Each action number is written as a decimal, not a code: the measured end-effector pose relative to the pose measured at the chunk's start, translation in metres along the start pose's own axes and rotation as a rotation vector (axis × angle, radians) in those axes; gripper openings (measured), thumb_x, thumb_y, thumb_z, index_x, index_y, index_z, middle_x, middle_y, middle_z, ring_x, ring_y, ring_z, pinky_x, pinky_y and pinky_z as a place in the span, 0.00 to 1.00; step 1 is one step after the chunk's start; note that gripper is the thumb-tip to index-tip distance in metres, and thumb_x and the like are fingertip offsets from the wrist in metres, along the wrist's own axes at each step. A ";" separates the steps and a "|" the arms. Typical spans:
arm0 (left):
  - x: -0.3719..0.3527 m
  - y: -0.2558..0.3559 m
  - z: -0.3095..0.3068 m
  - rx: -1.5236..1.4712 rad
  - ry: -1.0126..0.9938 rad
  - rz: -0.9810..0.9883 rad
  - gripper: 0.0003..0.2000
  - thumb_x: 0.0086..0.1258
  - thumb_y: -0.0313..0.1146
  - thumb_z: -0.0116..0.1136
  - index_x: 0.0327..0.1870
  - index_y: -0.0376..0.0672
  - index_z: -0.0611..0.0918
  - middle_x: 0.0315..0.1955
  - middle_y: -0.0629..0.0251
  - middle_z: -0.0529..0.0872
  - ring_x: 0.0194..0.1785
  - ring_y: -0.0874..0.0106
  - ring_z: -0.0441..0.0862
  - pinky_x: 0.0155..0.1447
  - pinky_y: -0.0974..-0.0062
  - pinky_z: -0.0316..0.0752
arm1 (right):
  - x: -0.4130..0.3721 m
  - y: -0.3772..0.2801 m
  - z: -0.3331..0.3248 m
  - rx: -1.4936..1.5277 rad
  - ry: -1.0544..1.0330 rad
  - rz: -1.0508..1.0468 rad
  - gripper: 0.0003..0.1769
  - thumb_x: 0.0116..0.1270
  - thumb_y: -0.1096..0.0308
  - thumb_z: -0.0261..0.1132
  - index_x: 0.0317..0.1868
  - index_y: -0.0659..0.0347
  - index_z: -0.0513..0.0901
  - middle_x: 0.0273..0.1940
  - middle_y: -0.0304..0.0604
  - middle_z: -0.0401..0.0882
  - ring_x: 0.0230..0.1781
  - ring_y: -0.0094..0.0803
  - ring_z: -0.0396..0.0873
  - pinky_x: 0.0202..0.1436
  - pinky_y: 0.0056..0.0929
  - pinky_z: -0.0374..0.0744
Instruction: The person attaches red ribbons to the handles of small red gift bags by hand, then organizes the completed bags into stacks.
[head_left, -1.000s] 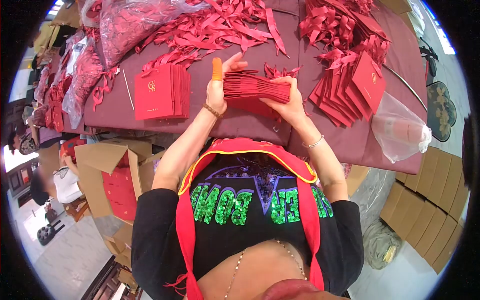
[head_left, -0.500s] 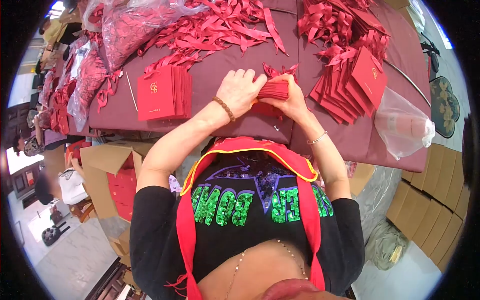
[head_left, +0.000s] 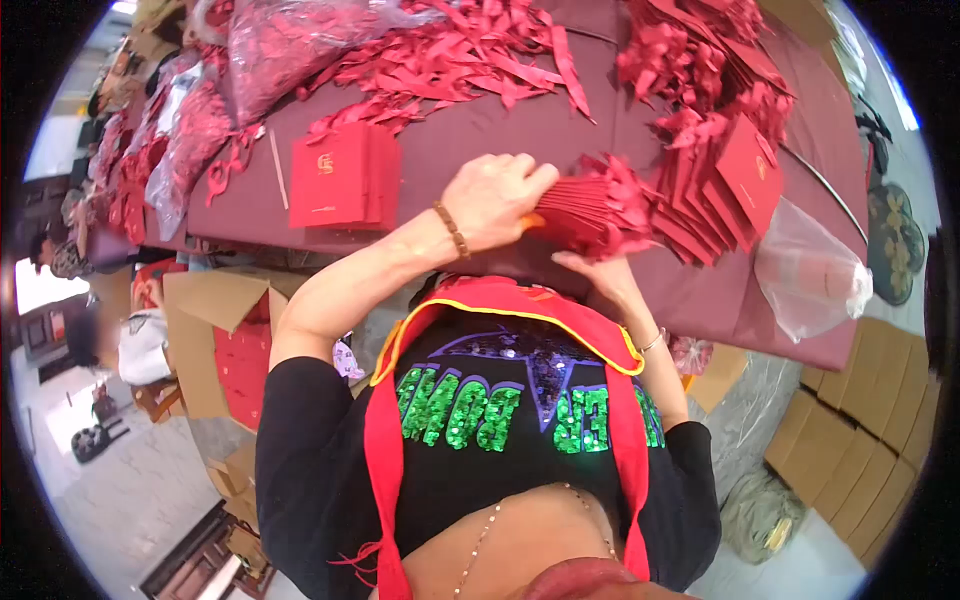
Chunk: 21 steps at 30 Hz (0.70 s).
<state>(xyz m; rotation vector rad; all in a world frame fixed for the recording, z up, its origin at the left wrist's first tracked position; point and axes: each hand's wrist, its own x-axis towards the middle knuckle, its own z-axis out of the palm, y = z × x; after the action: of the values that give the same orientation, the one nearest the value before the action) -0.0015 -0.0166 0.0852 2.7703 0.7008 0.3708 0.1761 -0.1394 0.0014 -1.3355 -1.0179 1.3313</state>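
My left hand (head_left: 500,200), with a brown bead bracelet at the wrist, is closed on one end of a bundle of flat red paper bags (head_left: 575,212). Their edges fan out, and red ribbon ends (head_left: 625,205) splay from the right side of the bundle. My right hand (head_left: 605,275) is just below those ribbon ends, its thumb stretched out to the left and its other fingers partly hidden. To the right, more red bags (head_left: 735,195) lean in an overlapping row. A neat stack of red bags (head_left: 335,178) with a gold logo sits left of my left hand.
Loose red ribbons (head_left: 460,70) are heaped at the back of the maroon-covered table (head_left: 440,140). Filled clear plastic bags (head_left: 280,60) lie at the left, and another plastic bag (head_left: 810,270) at the right edge. Cardboard boxes (head_left: 850,430) stand beside the table; a person (head_left: 145,345) sits at left.
The bundle has turned and tipped to the right, and its ribbons now spread out. My right hand has let go of it and dropped lower; my left hand keeps hold.
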 end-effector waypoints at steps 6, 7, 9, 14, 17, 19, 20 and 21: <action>-0.007 -0.006 -0.020 -0.201 -0.092 -0.060 0.22 0.52 0.43 0.68 0.42 0.42 0.74 0.29 0.59 0.78 0.36 0.57 0.79 0.38 0.62 0.73 | 0.016 -0.033 -0.020 0.022 -0.264 0.263 0.29 0.55 0.66 0.72 0.56 0.63 0.74 0.52 0.41 0.78 0.54 0.31 0.74 0.57 0.33 0.75; -0.010 -0.007 -0.020 -0.195 -0.086 -0.071 0.22 0.52 0.43 0.68 0.42 0.42 0.74 0.29 0.59 0.78 0.36 0.57 0.79 0.38 0.62 0.73 | 0.015 -0.030 -0.023 -0.108 -0.276 0.184 0.27 0.54 0.66 0.73 0.54 0.61 0.75 0.48 0.39 0.79 0.48 0.29 0.75 0.53 0.31 0.76; -0.014 -0.007 -0.019 -0.263 -0.045 -0.037 0.21 0.52 0.43 0.67 0.42 0.42 0.74 0.30 0.59 0.79 0.37 0.57 0.79 0.37 0.61 0.73 | 0.018 -0.009 -0.039 -0.411 -0.343 -0.011 0.28 0.55 0.65 0.73 0.56 0.59 0.75 0.49 0.38 0.80 0.48 0.29 0.76 0.53 0.30 0.76; -0.018 -0.005 -0.023 -0.292 -0.033 -0.028 0.22 0.51 0.43 0.68 0.43 0.42 0.75 0.32 0.59 0.80 0.39 0.56 0.80 0.40 0.61 0.73 | 0.017 0.038 -0.063 -0.614 -0.311 -0.171 0.31 0.58 0.63 0.70 0.61 0.59 0.71 0.59 0.43 0.73 0.59 0.34 0.70 0.65 0.36 0.68; -0.024 -0.010 -0.014 -0.360 0.025 -0.063 0.23 0.50 0.39 0.69 0.43 0.41 0.72 0.31 0.58 0.79 0.38 0.54 0.79 0.38 0.58 0.72 | 0.014 0.034 -0.061 -0.802 -0.256 -0.272 0.29 0.58 0.64 0.68 0.60 0.57 0.73 0.60 0.43 0.73 0.62 0.37 0.68 0.68 0.38 0.64; -0.026 -0.014 -0.013 -0.437 0.024 -0.103 0.22 0.51 0.41 0.69 0.44 0.41 0.76 0.36 0.57 0.81 0.42 0.56 0.80 0.43 0.63 0.74 | 0.015 0.030 -0.059 -0.922 -0.213 -0.346 0.27 0.58 0.64 0.66 0.60 0.56 0.74 0.61 0.43 0.73 0.64 0.39 0.67 0.69 0.40 0.62; -0.028 -0.016 -0.016 -0.431 0.030 -0.104 0.22 0.51 0.41 0.69 0.44 0.41 0.76 0.36 0.57 0.81 0.42 0.56 0.80 0.43 0.63 0.74 | 0.018 0.027 -0.057 -0.982 -0.189 -0.384 0.27 0.58 0.64 0.66 0.59 0.55 0.75 0.61 0.43 0.72 0.65 0.39 0.66 0.70 0.40 0.61; -0.030 -0.019 -0.024 -0.411 0.038 -0.110 0.23 0.50 0.42 0.69 0.44 0.42 0.75 0.35 0.57 0.81 0.42 0.55 0.80 0.43 0.61 0.74 | 0.020 0.009 -0.044 -0.875 -0.152 -0.384 0.27 0.58 0.64 0.65 0.59 0.55 0.75 0.61 0.43 0.72 0.64 0.40 0.66 0.70 0.40 0.61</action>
<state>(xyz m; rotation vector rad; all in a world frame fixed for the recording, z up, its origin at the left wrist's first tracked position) -0.0421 -0.0105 0.0958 2.3346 0.6925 0.4846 0.2205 -0.1249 -0.0139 -1.5378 -1.9861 0.6994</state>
